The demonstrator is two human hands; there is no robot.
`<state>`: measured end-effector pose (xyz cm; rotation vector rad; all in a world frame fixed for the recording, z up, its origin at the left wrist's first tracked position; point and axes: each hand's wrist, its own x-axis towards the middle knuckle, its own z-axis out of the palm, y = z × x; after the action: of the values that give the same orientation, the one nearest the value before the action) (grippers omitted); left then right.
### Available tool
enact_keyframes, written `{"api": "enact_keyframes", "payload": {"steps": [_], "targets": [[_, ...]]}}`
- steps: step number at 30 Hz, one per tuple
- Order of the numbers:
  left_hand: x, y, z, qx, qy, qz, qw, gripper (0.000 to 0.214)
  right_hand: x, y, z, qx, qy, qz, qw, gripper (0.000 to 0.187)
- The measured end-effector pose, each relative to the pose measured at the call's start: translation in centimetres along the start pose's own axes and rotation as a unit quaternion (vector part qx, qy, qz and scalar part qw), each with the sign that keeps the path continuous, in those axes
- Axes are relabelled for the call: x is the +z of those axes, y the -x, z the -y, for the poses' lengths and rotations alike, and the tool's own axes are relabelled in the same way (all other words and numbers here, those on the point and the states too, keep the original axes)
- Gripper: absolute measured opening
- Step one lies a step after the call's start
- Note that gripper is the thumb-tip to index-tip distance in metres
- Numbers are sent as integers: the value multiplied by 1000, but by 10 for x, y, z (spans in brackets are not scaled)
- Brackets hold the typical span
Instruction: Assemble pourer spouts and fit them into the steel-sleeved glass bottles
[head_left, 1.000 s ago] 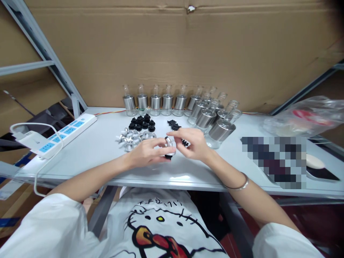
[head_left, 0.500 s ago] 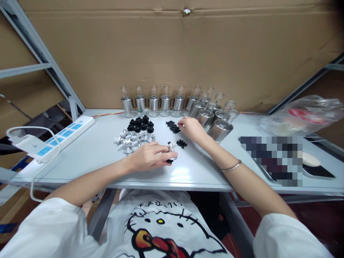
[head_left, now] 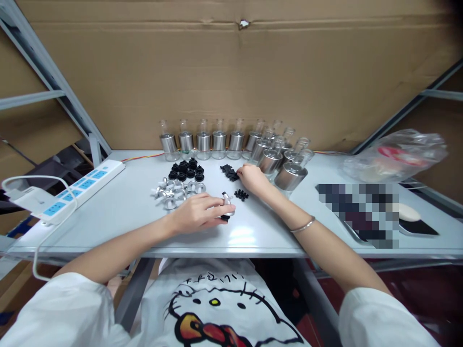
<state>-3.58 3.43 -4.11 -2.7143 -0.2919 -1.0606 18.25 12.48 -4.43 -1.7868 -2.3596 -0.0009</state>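
Note:
My left hand (head_left: 195, 212) is closed around a silver-and-black bottle cap (head_left: 227, 205), held upright just above the table with a black part at its top and base. Pinched together, the fingertips of my right hand (head_left: 251, 177) touch the edge of a small pile of flat black plastic pieces (head_left: 228, 172); whatever is between them is too small to make out. Several tiny black parts (head_left: 241, 194) lie between my hands. Silver caps with white stems (head_left: 173, 193) are heaped beyond my left hand, and ribbed black stoppers (head_left: 186, 169) sit behind them.
Glass bottles with steel sleeves (head_left: 219, 140) line the back and bend forward on the right. A white power strip (head_left: 85, 190) with a cable lies at the left. At the right are a clear plastic bag (head_left: 394, 156) and a pixelated flat object (head_left: 356, 217).
My right fingers have moved in against the flat black pieces. My left hand keeps its hold on the cap. The whole view has shifted slightly.

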Motion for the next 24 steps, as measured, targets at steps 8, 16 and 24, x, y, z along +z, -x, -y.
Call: {"api": "enact_keyframes", "payload": {"steps": [8, 16, 24], "targets": [[0, 0, 1, -2, 1, 2, 1000, 30, 4, -3, -2, 14, -3, 0, 1000, 33], [-1, -2, -1, 1, -11, -14, 1000, 25, 7, -7, -5, 19, -20, -11, 1000, 27], [-2, -3, -2, -3, -24, -8, 1000, 24, 11, -9, -6, 23, -44, -49, 998, 20]]}}
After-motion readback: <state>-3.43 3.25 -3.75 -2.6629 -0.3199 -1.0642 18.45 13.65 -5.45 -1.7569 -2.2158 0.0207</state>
